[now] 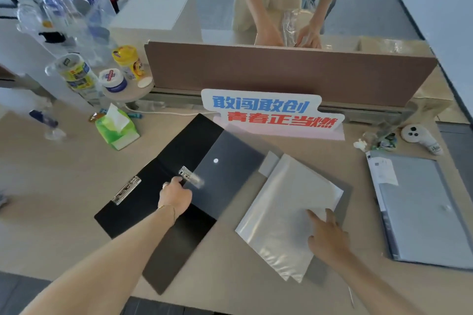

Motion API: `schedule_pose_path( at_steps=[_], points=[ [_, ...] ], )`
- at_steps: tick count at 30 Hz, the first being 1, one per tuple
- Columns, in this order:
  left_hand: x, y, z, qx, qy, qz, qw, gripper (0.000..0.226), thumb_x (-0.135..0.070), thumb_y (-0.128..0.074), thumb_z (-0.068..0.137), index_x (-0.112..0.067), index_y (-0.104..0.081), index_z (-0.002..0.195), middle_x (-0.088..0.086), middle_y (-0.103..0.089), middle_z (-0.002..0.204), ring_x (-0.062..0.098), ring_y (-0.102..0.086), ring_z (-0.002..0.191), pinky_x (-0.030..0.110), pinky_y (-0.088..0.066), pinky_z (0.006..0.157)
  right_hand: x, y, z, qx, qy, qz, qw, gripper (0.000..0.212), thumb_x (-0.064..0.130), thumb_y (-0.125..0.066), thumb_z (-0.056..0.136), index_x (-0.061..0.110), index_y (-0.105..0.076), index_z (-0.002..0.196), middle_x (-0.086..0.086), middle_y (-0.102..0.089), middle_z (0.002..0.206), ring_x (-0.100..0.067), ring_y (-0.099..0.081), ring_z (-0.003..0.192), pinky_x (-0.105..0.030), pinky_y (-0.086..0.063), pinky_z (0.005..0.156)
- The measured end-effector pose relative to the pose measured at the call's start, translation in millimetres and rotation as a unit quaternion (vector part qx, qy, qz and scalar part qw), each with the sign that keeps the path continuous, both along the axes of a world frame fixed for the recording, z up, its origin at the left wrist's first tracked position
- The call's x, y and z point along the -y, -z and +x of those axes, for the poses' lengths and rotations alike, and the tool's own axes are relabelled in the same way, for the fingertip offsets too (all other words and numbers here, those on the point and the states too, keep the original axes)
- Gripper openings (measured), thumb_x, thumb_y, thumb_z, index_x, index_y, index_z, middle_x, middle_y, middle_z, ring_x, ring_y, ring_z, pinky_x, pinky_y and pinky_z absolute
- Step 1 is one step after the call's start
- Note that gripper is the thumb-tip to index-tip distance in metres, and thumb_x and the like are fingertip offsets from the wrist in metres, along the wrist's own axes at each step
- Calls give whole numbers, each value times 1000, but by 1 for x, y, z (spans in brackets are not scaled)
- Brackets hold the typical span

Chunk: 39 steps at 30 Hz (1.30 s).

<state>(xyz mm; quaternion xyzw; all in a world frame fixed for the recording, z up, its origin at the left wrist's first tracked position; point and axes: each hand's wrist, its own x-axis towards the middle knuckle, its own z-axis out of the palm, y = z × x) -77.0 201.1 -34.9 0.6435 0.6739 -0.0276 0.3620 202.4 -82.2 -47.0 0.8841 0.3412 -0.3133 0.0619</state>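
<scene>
A black folder [143,194] lies open on the beige desk [51,186], tilted diagonally. It has a long metal clamp [126,190] near its left edge and a small metal clip [190,176] at its middle. My left hand [176,195] grips the small clip with curled fingers. To the right lies a stack of clear plastic sleeves [281,202] on a grey sheet. My right hand [327,235] rests on the sleeves with its fingers spread and straight.
A blue and red lettered sign [271,112] stands behind the folder, before a brown partition [281,71]. A tissue pack [116,128], jars and bottles sit at the left. A closed grey laptop [430,210] lies at the right. Another person stands beyond the partition.
</scene>
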Motion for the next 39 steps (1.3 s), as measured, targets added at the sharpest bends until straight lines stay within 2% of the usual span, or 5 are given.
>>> schedule_pose_path(
  at_steps=[12,21,28,35,39],
  points=[
    [-13,23,-23,164,-154,-87,970,27,-9,-64,97,-9,-66,124,10,-68,92,23,-61,77,38,-57,77,22,10,-5,-8,66,-78,995,67,24,-48,89,32,-26,151,-10,-40,145,-36,-44,127,-42,-42,100],
    [27,-34,-13,254,-126,-57,957,13,-14,-56,102,-9,-69,102,19,-74,105,32,-71,100,42,-57,89,21,14,16,-42,100,-9,994,52,25,-51,85,14,-54,135,-10,-37,150,-32,-46,131,-35,-40,106],
    [62,-63,5,402,-128,-292,858,80,-67,-29,99,-3,-71,121,21,-74,119,38,-69,114,53,-47,105,27,32,35,-132,210,106,963,41,25,-53,70,17,-74,103,-1,-59,126,-26,-66,105,-31,-52,86],
    [109,-34,39,267,110,-215,933,67,-29,-87,67,-3,-65,125,15,-65,123,30,-59,118,45,-45,102,54,24,52,-147,288,208,923,19,11,-56,70,22,-72,69,-2,-69,76,-23,-65,73,-35,-53,67],
    [145,-29,77,274,1,-269,923,30,-14,-72,85,-18,-61,113,13,-64,115,21,-69,99,24,-56,80,75,23,68,-152,308,204,917,27,4,-50,73,19,-71,81,0,-71,80,-27,-66,77,-41,-58,74]
  ],
)
